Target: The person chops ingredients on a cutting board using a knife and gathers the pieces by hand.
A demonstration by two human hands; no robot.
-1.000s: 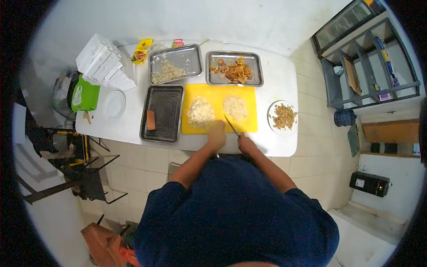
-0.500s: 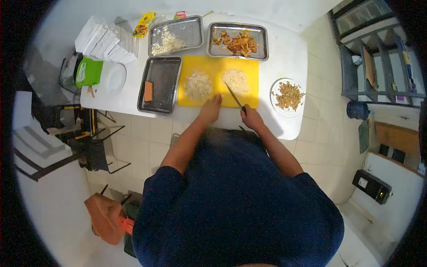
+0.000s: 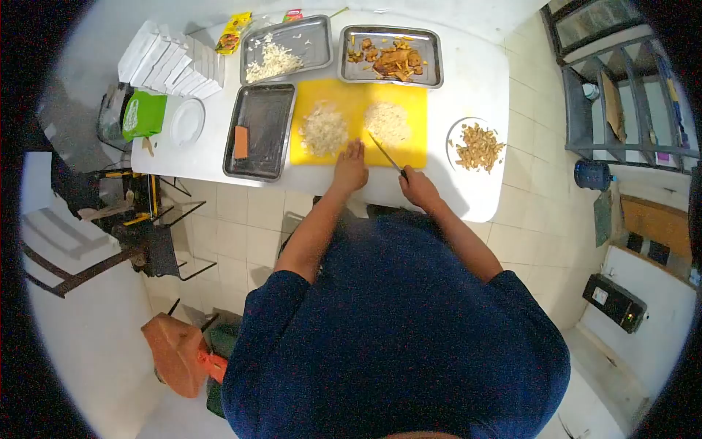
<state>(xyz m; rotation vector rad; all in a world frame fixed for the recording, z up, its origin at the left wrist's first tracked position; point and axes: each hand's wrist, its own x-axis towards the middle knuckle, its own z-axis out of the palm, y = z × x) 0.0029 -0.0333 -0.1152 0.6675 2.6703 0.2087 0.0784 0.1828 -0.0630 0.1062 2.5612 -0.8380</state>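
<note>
My right hand [image 3: 420, 188] is closed round the handle of a knife [image 3: 386, 154]. The blade slants up and left over the yellow cutting board [image 3: 402, 91], its tip at the lower edge of a pale chopped heap [image 3: 387, 123]. Flat on the board's front edge lies my left hand [image 3: 352, 167], fingers stretched out, holding nothing. Just up and left of it is a second, more whitish chopped heap [image 3: 324, 129]. I cannot tell what food either heap is.
Behind the board stand a tray of white pieces [image 3: 319, 61] and a tray of browned food [image 3: 351, 74]. A dark tray [image 3: 252, 165] with an orange block [image 3: 240, 142] lies left. At right is a plate of light-brown pieces [image 3: 479, 147]. White boxes [image 3: 164, 60] stand at far left.
My left hand has moved slightly right and flattened, its fingers now reaching farther onto the board. The knife remains in my right hand, near the right heap. The camera view has shifted a little.
</note>
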